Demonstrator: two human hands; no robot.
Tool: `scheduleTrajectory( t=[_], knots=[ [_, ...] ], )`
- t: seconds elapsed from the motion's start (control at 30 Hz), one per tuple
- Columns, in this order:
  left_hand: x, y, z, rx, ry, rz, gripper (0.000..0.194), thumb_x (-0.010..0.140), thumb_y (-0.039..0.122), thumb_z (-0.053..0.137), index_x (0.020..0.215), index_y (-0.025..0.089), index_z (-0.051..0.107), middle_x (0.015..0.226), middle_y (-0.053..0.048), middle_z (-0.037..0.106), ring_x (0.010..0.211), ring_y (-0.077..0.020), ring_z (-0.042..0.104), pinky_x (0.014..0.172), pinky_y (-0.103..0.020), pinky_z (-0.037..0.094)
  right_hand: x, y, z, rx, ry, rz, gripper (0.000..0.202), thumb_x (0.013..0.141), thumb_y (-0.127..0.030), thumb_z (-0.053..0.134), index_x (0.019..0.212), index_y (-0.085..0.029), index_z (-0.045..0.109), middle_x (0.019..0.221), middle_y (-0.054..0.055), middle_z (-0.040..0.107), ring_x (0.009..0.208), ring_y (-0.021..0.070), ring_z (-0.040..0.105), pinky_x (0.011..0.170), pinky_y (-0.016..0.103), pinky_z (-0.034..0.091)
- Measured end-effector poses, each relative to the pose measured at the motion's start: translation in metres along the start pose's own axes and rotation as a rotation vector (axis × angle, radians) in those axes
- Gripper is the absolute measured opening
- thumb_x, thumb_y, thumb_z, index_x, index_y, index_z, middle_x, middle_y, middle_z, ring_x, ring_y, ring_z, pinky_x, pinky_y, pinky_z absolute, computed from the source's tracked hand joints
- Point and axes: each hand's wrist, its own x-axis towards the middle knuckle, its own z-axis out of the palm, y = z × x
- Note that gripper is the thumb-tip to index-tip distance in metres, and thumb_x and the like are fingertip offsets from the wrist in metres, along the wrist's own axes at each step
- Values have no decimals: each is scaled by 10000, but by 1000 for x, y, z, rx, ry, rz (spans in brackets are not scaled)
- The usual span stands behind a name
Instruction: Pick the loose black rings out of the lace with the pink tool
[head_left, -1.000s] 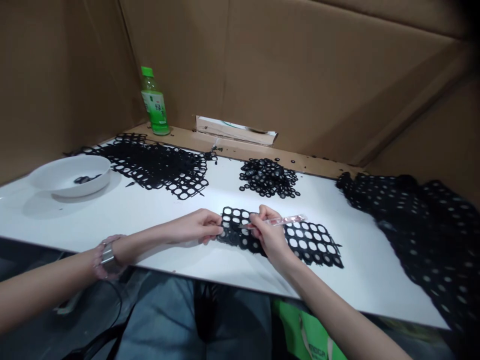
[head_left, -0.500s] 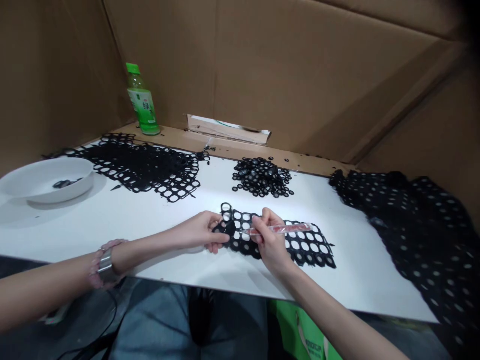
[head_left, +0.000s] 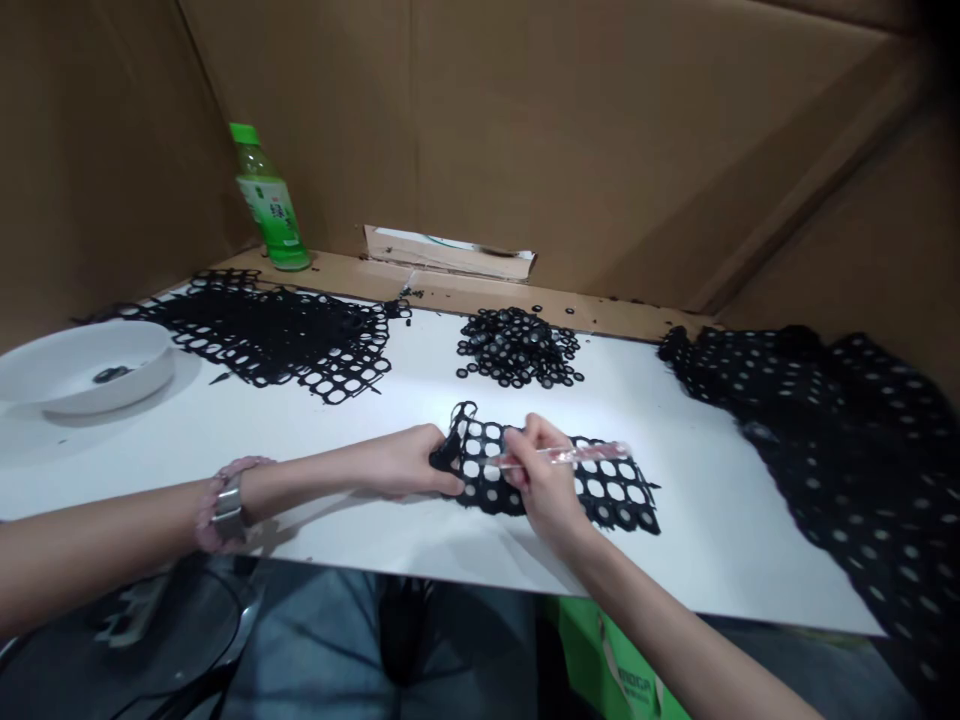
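Observation:
A black mesh strip with round holes [head_left: 609,490] lies on the white table, its lower row filled with dark discs. My left hand [head_left: 416,462] pinches the strip's left end, where the mesh is bunched and folded up between thumb and fingers. Over the middle of the strip, my right hand [head_left: 541,475] grips a clear-and-red stick like a pen [head_left: 592,453], its thin tip pointing left toward my left hand. Behind the strip sits a heap of small black rings [head_left: 517,347].
A white bowl [head_left: 154,372] with a few dark pieces stands at the left. Piled black mesh [head_left: 285,330] lies behind it, near a green bottle [head_left: 274,215]. Black dotted fabric [head_left: 847,450] covers the right side. Cardboard walls [head_left: 525,130] rise behind.
My left fingers have closed in around the strip's left end, and the loose mesh there is folded more upright. The camera view has shifted slightly.

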Motion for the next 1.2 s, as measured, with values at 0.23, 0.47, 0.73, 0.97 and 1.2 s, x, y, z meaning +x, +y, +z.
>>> scheduleTrajectory(
  t=[0.23, 0.47, 0.73, 0.97, 1.2],
  knots=[
    [-5, -11, -7, 14, -18, 19, 301, 721, 440, 576, 682, 144, 529, 434, 65, 394, 338, -71, 355, 328, -184, 268, -2, 3, 3, -268, -115, 75, 293, 706, -221, 594, 535, -207, 356, 368, -79, 430, 373, 94, 483, 374, 178, 331],
    [-7, -15, -4, -47, -4, 81, 311, 747, 437, 561, 665, 140, 521, 438, 64, 391, 360, -62, 353, 361, -183, 281, -3, 1, 3, -269, -161, 80, 249, 690, -230, 603, 549, -205, 400, 442, -41, 525, 394, 103, 499, 377, 192, 370],
    [-14, -9, -2, 3, 40, 96, 334, 789, 433, 520, 617, 148, 482, 401, 55, 401, 372, -67, 345, 383, -192, 242, -3, 2, 4, -402, -204, 24, 247, 706, -203, 569, 544, -205, 382, 450, -46, 495, 400, 103, 484, 400, 203, 357],
    [-18, -13, 1, 10, 85, 143, 339, 799, 443, 504, 640, 144, 500, 407, 59, 386, 384, -65, 326, 393, -195, 213, -5, 7, 10, -529, -246, -137, 280, 672, -150, 575, 492, -193, 365, 435, -66, 382, 410, 67, 346, 395, 192, 242],
    [-16, -15, 2, -29, 102, 120, 375, 803, 441, 477, 564, 152, 448, 453, 38, 418, 420, -73, 364, 437, -201, 276, -3, -2, 1, -86, -159, 78, 306, 703, -244, 611, 546, -210, 351, 370, -89, 409, 318, 53, 352, 338, 170, 232]
  ],
)
